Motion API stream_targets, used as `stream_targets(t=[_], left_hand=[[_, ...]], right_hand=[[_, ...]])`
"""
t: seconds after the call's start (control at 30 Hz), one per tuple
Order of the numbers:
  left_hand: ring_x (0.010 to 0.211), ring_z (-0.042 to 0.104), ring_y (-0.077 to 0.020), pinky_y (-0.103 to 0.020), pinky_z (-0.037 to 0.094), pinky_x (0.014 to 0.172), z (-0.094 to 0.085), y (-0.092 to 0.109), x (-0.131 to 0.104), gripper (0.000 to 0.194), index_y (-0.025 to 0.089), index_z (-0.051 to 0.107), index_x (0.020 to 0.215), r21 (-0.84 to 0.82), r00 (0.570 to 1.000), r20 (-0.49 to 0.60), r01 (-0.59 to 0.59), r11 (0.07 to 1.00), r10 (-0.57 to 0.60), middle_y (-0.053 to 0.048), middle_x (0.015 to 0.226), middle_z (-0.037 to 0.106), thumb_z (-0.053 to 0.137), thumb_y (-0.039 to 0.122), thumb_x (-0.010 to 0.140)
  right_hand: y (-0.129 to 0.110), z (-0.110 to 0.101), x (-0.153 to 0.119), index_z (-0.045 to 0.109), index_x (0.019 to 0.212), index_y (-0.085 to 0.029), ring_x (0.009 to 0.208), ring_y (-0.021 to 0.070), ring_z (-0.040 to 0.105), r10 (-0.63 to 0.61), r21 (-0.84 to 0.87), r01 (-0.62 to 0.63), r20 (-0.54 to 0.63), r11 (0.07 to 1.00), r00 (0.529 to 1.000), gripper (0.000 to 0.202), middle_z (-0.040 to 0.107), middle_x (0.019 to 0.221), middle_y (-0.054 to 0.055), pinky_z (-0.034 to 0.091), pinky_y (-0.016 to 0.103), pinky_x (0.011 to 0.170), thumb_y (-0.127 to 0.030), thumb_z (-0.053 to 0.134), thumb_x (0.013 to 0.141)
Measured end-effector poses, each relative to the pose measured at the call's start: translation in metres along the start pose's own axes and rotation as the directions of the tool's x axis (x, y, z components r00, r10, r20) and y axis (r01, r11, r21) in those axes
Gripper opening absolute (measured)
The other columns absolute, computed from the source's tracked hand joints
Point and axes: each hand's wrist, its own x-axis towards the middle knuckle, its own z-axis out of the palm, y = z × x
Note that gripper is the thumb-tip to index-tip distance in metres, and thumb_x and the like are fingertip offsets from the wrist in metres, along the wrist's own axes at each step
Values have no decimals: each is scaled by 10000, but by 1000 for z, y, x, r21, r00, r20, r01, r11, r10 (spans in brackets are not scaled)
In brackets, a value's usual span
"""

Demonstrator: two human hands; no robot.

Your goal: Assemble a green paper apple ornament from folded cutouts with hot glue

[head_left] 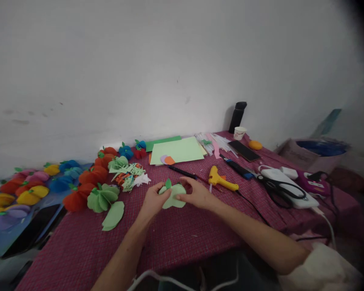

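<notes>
Holding the pale green paper shape between them, left hand and right hand grip opposite sides with their fingers, its upright leaf nearer the left.

Paper cup — red lettering, unreadable

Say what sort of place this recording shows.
Probably a makeshift papercraft workspace, judging by the yellow glue gun, the black-handled scissors and the colorful pumpkin-like paper shapes.
</notes>
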Motion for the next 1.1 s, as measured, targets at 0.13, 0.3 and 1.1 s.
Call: stream_targets(t=[0.13, 0.3, 1.1], left_hand=[[468, 459, -81, -180, 361, 442, 0, 3, -2, 305, 124, 601, 734, -136, 998, 42, 59, 989, -54, 36, 559, 545, 652, 383, 581], [496, 512, -102, -195, 393, 475, 2, 3, -2, 356, 113, 638, 771, -175, 993, 79, 98, 980, -85, 6, 590, 603, 708, 375, 541], [739, 597, -140, -263, 454, 692, 8, -17, 13, 387, 148, 519, 980, -245, 987, -125, -127, 961, 98, -47, 840, 657, 661, 297, 653]], right_hand=[[0, -6, 4, 639, 830, -140, 688, 149, 578, 30, 268, -75, 168, 961, 985, 309, 646, 760, 32, 445, 285, 665, -396, 652, 658], [3, -9, 3, 633, 699, -137, 569, 113, 527, 67, 375, -104, 110, 921, 992, 278, 616, 620, -6, 409, 250, 598, -408, 665, 641], [10, -17, 6, 630, 681, -138, 450, 68, 371, 192, 467, -118, -115, 877, 975, 257, 526, 532, -34, 281, 211, 450, -392, 634, 641]])
